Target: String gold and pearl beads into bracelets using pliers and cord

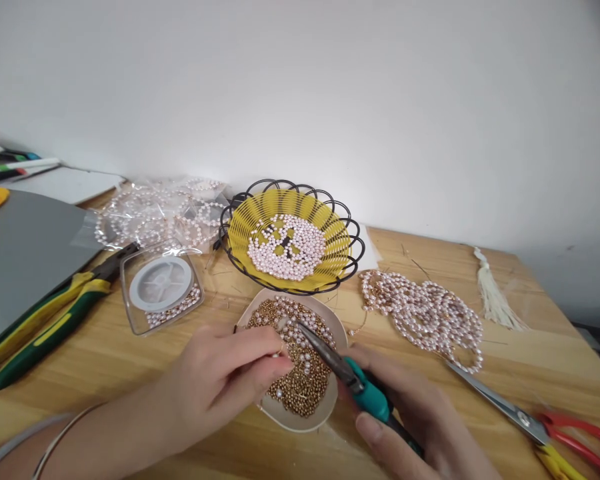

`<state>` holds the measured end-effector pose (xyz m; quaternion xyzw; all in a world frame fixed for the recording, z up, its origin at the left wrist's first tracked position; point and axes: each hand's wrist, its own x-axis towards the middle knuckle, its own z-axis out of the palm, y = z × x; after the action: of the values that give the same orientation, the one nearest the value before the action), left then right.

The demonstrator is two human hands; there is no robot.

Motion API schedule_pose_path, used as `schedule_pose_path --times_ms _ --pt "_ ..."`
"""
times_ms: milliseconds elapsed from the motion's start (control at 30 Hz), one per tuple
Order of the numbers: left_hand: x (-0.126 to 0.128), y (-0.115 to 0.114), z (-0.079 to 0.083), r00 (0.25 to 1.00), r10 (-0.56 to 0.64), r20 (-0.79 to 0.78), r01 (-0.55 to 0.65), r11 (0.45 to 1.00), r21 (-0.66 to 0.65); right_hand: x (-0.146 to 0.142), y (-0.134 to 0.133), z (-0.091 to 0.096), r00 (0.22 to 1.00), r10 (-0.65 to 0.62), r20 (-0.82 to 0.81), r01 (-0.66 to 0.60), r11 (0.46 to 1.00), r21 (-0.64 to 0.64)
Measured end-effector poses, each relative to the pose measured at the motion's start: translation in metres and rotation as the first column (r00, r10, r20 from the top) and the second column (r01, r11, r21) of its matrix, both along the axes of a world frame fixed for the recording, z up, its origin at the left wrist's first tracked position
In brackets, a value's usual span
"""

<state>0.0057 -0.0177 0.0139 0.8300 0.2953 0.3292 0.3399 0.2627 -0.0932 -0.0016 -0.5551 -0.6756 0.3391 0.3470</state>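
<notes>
My right hand (405,413) is wrapped round a pair of needle-nose pliers (337,363) with teal grips. The pliers' tips reach over the shallow beige dish (339,327), which holds small gold beads (305,393) and some pearl beads (305,363). Over the dish's left side, my left hand (240,370) is closed, thumb and forefinger pinched together. A fine gold-coloured bit shows at those fingertips, too small to name. The plier tips are just to the right of the left fingertips, apart from them.
Behind the dish stands a yellow basket (330,263) of pearl beads. Strung pearls (425,313), a tassel (497,293) and red-handled scissors (510,410) lie right. Left are a clear box (163,287) with a spool, bagged pearl strands (155,213) and green-yellow pliers (60,320).
</notes>
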Motion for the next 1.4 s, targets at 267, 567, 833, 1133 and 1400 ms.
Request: schedule_pose_path --times_ms 267,567,833,1133,1400 --pt "-0.004 0.004 -0.006 0.949 0.207 -0.239 -0.107 0.921 0.376 -0.006 0.020 0.005 0.953 0.015 0.302 -0.113 0.944 0.310" --pt "-0.007 0.001 -0.008 0.938 0.205 -0.281 -0.106 0.938 0.330 -0.004 0.021 0.006 0.938 0.060 0.342 -0.165 0.944 0.287" --pt "-0.007 0.002 -0.006 0.952 0.165 -0.257 -0.086 0.952 0.294 -0.003 0.018 0.007 0.943 0.057 0.328 -0.151 0.951 0.269" --pt "-0.006 0.002 -0.005 0.974 0.114 -0.195 -0.074 0.976 0.203 -0.005 0.020 0.011 0.956 0.070 0.285 -0.147 0.955 0.256" --pt "-0.008 0.003 0.009 0.994 -0.107 -0.009 0.093 0.900 -0.425 -0.003 0.018 0.008 0.958 0.084 0.276 -0.158 0.953 0.259"
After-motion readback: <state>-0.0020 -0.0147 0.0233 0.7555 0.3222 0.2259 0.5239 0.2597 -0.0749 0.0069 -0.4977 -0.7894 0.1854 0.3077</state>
